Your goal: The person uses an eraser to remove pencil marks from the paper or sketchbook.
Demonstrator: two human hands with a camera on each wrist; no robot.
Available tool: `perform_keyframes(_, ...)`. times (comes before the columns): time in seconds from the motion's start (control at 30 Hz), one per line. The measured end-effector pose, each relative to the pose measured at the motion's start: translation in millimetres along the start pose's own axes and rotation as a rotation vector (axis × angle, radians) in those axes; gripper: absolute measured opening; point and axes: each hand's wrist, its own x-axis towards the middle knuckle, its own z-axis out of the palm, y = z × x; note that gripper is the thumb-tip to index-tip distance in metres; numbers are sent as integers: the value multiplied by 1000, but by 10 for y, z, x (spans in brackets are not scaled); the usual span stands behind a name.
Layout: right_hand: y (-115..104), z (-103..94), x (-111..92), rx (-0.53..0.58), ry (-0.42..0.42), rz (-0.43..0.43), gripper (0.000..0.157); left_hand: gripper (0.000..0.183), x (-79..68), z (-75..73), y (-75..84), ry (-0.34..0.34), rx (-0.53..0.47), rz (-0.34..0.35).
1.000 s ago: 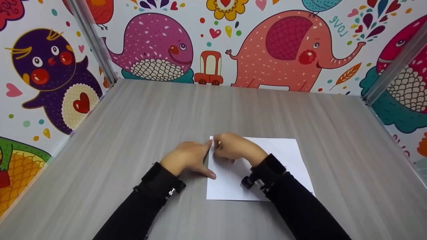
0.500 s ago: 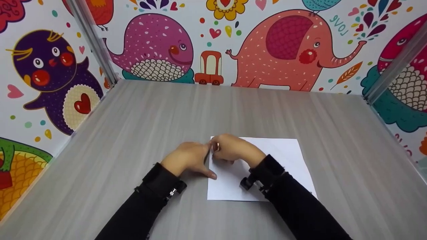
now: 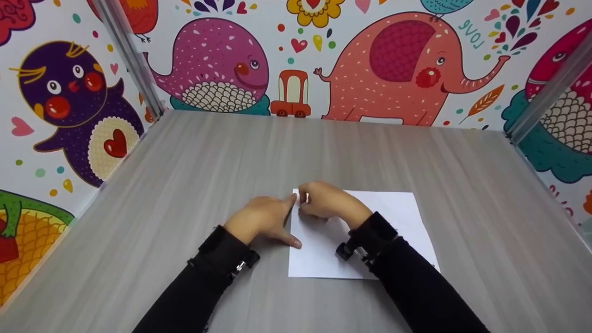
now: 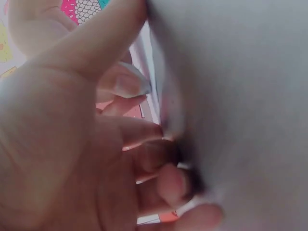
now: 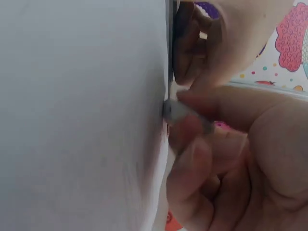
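A white sheet of paper [image 3: 319, 259] lies flat on the table in the head view. My right hand [image 3: 330, 201] is over its upper left part, fingers bent. The right wrist view shows thumb and fingers pinching a small whitish eraser [image 5: 179, 111], its greyish end against the paper; the blur hides its exact shape. My left hand [image 3: 266, 217] rests at the sheet's left edge, thumb and forefinger spread, their tips on the paper. In the left wrist view, the other fingers of that hand [image 4: 159, 159] are loosely bent near the surface.
The grey wood-grain table [image 3: 231, 152] surrounds the sheet. Panels printed with cartoon animals [image 3: 393, 69] stand at the back and both sides, joined by metal posts [image 3: 129, 55]. Each wrist wears a black strap with a small camera [image 3: 344, 251].
My right hand makes small back-and-forth moves on the paper: slightly left half a second ago, now slightly right again. The left hand stays in place at the sheet's edge.
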Motion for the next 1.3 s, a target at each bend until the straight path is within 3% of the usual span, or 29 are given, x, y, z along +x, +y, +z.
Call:
perform_keyframes(0.17, 90, -58, 7, -62, 188, 109, 6, 123, 1, 3, 1, 1, -2, 10)
perform_keyframes(0.23, 96, -71, 11, -36, 214, 132, 8, 123, -1, 6, -4, -4, 6, 5)
perform_keyframes(0.37, 65, -58, 40, 82, 139, 44, 10, 125, -8, 5, -8, -14, 19, -5)
perform_keyframes(0.47, 80, -40, 62, 83, 97, -12, 10, 124, -7, 2, 0, -15, 16, -5)
perform_keyframes(0.6, 147, -62, 52, -8, 191, 70, 4, 124, -7, 0, 9, -15, 9, -7)
perform_keyframes(0.7, 151, -80, 40, -15, 243, 104, 7, 124, -8, 3, 9, -16, 11, -15)
perform_keyframes(0.9, 111, -51, 80, 50, 81, -27, 9, 126, -8, 6, 4, -28, 27, -28)
perform_keyframes(1.1, 189, -117, 51, -21, 188, 66, 6, 124, 3, -2, 7, -15, 11, -8)
perform_keyframes(1.3, 151, -80, 52, 28, 122, 5, 5, 125, 12, -9, 18, -14, 17, -2)
